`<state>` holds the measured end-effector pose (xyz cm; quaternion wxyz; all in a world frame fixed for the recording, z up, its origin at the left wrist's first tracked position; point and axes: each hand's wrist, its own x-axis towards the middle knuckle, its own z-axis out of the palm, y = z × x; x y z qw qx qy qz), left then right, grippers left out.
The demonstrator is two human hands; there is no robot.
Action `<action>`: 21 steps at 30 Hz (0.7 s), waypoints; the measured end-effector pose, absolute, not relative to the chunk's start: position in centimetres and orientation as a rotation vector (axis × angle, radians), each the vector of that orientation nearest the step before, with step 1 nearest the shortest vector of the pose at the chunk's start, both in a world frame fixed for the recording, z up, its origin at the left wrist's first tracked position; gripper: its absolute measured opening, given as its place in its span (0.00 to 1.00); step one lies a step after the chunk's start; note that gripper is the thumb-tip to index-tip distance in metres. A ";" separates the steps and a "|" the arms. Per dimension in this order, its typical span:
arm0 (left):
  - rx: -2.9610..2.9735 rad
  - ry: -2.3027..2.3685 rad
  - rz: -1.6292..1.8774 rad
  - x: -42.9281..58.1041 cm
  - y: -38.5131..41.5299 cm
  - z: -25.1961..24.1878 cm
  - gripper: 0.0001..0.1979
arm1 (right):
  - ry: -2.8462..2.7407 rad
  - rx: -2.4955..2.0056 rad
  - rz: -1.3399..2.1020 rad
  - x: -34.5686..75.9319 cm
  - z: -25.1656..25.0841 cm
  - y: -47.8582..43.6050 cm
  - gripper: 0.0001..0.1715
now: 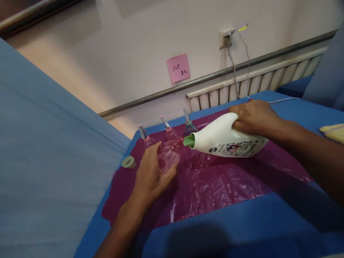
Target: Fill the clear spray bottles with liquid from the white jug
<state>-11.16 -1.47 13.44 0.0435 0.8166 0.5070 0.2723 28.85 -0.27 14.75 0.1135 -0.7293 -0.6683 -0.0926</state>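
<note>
My right hand (pixel 254 116) is wrapped round the handle of a large white detergent jug (pixel 215 134), tipped on its side. Its green pouring spout (pixel 189 141) points left. My left hand (pixel 152 172) is closed around a clear plastic bottle (pixel 168 159), which leans with its pinkish neck right at the spout. Whether liquid is flowing cannot be made out. Behind the bottle stand several clear bottles with pump tops: one at the left (pixel 143 134), one in the middle (pixel 168 125) and a darker one (pixel 190 126) at the right. A pale green cap (pixel 129 162) lies left of my left hand.
A purple plastic sheet (pixel 220 182) covers part of the blue bed surface (pixel 242 211). A light blue curtain (pixel 48 150) hangs at the left. White bed rails (pixel 231 89), a wall socket with cables (pixel 225 38) and a pink note (pixel 178 68) are behind. Yellow cloth (pixel 333 132) lies at the right.
</note>
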 end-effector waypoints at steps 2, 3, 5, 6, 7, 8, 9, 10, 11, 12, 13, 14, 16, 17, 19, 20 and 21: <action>2.516 1.543 0.830 -11.2 -1.5 13.5 0.38 | -1.963 -2.136 -0.277 28.8 14.7 -0.1 0.15; 2.531 1.536 0.830 -11.3 -1.4 13.5 0.38 | -1.965 -2.131 -0.277 28.7 14.7 -0.1 0.15; 2.580 1.518 0.827 -11.5 -1.4 13.5 0.37 | -1.977 -2.125 -0.273 28.6 14.6 0.0 0.15; 2.611 1.512 0.823 -11.6 -1.3 13.4 0.37 | -1.980 -2.128 -0.269 28.6 14.7 0.1 0.15; 2.647 1.508 0.814 -11.7 -1.3 13.4 0.37 | -1.988 -2.133 -0.265 28.5 14.8 0.1 0.16; 2.687 1.506 0.802 -11.8 -1.3 13.4 0.36 | -1.999 -2.141 -0.263 28.4 14.9 0.0 0.16; 2.729 1.505 0.784 -12.0 -1.2 13.5 0.36 | -2.012 -2.153 -0.264 28.3 15.0 0.0 0.17; 2.770 1.504 0.762 -12.1 -1.2 13.5 0.36 | -2.027 -2.165 -0.266 28.2 15.2 -0.1 0.18; 2.810 1.504 0.737 -12.2 -1.2 13.5 0.36 | -2.041 -2.178 -0.270 28.1 15.3 -0.2 0.19; 2.849 1.506 0.714 -12.3 -1.3 13.6 0.36 | -2.056 -2.189 -0.277 28.0 15.5 -0.3 0.21; 2.887 1.509 0.694 -12.3 -1.3 13.7 0.36 | -2.070 -2.198 -0.283 27.9 15.6 -0.3 0.22; 2.926 1.509 0.681 -12.4 -1.3 13.8 0.36 | -2.078 -2.203 -0.288 27.8 15.7 -0.4 0.22; 3.012 1.494 0.667 -12.3 -1.4 14.1 0.36 | -2.086 -2.197 -0.296 27.7 15.8 -0.4 0.23; 3.057 1.480 0.661 -12.3 -1.5 14.3 0.36 | -2.084 -2.193 -0.298 27.7 15.8 -0.4 0.23; 3.137 1.452 0.643 -12.1 -1.7 14.8 0.36 | -2.078 -2.186 -0.296 27.7 15.8 -0.3 0.24; 3.170 1.441 0.634 -12.0 -1.7 15.0 0.36 | -2.078 -2.183 -0.290 27.7 15.8 -0.3 0.24; 3.198 1.436 0.624 -11.9 -1.8 15.3 0.36 | -2.080 -2.182 -0.283 27.7 15.7 -0.3 0.24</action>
